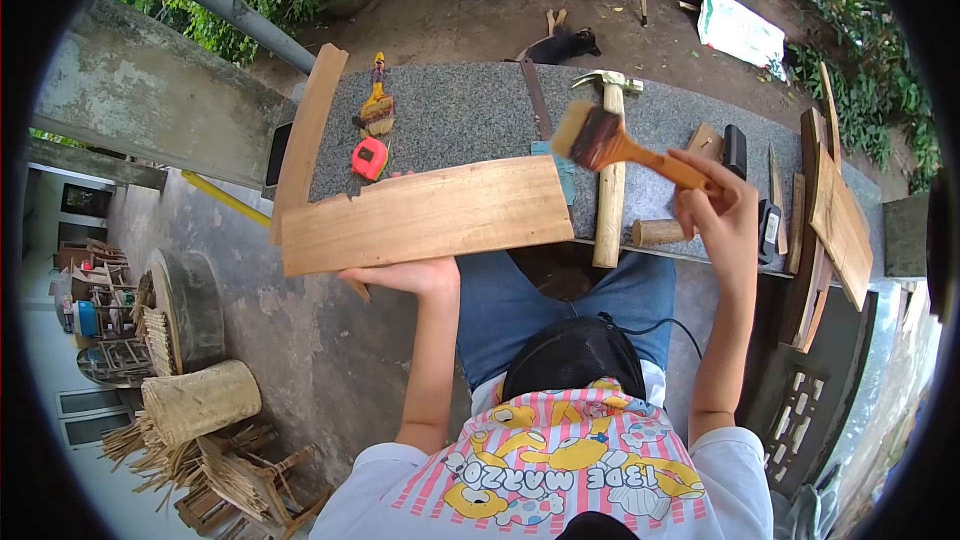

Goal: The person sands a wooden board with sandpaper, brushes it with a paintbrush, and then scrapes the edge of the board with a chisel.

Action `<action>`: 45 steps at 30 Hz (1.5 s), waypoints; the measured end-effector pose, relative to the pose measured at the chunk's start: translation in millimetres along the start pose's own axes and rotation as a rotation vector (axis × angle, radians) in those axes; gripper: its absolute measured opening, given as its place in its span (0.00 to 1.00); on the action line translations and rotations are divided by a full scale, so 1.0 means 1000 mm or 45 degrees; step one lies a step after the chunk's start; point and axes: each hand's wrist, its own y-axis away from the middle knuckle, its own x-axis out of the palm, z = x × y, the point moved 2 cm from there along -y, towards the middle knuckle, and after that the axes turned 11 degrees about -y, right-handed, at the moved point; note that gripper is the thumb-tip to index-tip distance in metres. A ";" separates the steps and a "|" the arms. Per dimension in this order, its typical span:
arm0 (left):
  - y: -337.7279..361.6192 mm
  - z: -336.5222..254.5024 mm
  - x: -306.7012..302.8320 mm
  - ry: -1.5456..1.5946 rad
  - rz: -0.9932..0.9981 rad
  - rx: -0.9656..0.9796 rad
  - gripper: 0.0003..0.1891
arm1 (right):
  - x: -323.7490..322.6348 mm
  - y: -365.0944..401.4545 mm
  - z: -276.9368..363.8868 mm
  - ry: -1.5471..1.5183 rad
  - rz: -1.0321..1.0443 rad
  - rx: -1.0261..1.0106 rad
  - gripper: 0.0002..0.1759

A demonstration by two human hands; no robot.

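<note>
My left hand [425, 276] is closed around a flat wooden board [430, 215], gripping its near edge from below, with fingertips just showing over the far edge. The board lies level above my lap and the front of the granite slab. To the right, my right hand [722, 202] pinches the orange handle of a wide paintbrush [615, 142]. Its pale bristles, with a dark band, point left and stay apart from the board. Under the brush, a claw hammer [610, 190] rests on the slab with its head away from me.
On the granite slab [450, 105] lie a red tape measure [369, 157], a second brush [377, 112], a blue-green tool [556, 170] and a short wooden piece [660, 232]. Boards [840, 220] lean at the right end. A dog [562, 44] lies on the ground beyond.
</note>
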 end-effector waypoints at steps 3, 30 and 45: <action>-0.004 0.009 0.002 -0.075 -0.064 0.039 0.56 | 0.010 0.006 -0.006 -0.308 0.190 0.130 0.20; 0.004 0.006 -0.015 -0.088 0.010 0.025 0.55 | 0.018 -0.048 -0.119 -0.180 -0.340 -0.157 0.03; 0.020 -0.026 -0.032 -0.381 -0.100 0.049 0.45 | 0.015 -0.119 -0.165 1.372 -0.369 -0.265 0.15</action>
